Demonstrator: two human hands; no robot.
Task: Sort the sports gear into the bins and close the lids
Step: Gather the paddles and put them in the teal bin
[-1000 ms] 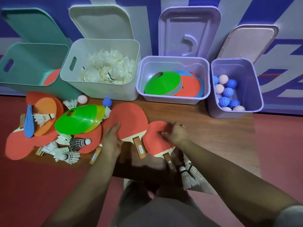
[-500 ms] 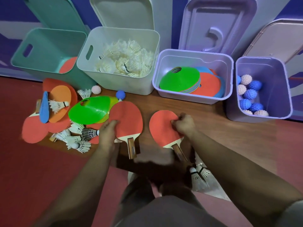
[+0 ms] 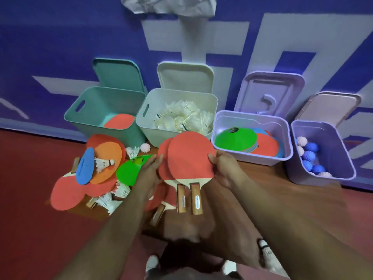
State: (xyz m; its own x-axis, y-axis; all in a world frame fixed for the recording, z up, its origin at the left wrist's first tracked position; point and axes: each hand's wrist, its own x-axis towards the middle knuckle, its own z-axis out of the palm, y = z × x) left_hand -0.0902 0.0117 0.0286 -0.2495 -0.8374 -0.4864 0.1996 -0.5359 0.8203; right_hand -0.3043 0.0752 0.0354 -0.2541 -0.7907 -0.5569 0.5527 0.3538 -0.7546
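Observation:
Two red table-tennis paddles point(image 3: 189, 156) overlap in the air in front of me, handles pointing down. My left hand point(image 3: 150, 174) grips the left edge of the pair and my right hand point(image 3: 224, 168) grips the right edge. Four open bins stand along the wall: a teal bin point(image 3: 88, 110) with a red paddle inside, a white bin point(image 3: 149, 126) full of shuttlecocks, a lilac bin point(image 3: 286, 138) with flat cones, and a purple bin point(image 3: 343, 150) with spiky balls.
A pile lies at the left on the wooden board: red paddles point(image 3: 64, 195), an orange disc point(image 3: 110, 162), a blue disc point(image 3: 85, 166), a green cone point(image 3: 129, 172), shuttlecocks point(image 3: 105, 201) and a pink spiky ball point(image 3: 145, 147). Each bin's lid leans against the wall behind it.
Both hands have lifted the two paddles off the board and brought them together into an overlapping pair. The view has tilted up and back from the bins.

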